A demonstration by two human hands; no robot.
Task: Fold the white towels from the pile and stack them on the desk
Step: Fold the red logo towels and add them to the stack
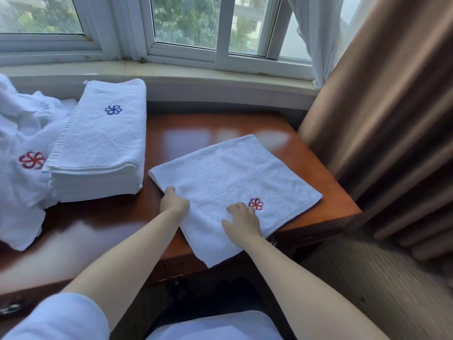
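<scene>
towel [232,177] lies flat, part-folded, on desk [326,168], near corner overhanging the edge | left hand [174,201] pinches its left edge, likely to lift a fold | right hand [242,220] presses it, fingers loosely spread, as anchor | stack [100,143] just left, pile [22,143] beyond

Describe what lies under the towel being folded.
The towel lies on the desk, its near corner hanging past the edge. The left hand grips its left edge; the right hand rests on top. Anything beneath is covered.
</scene>
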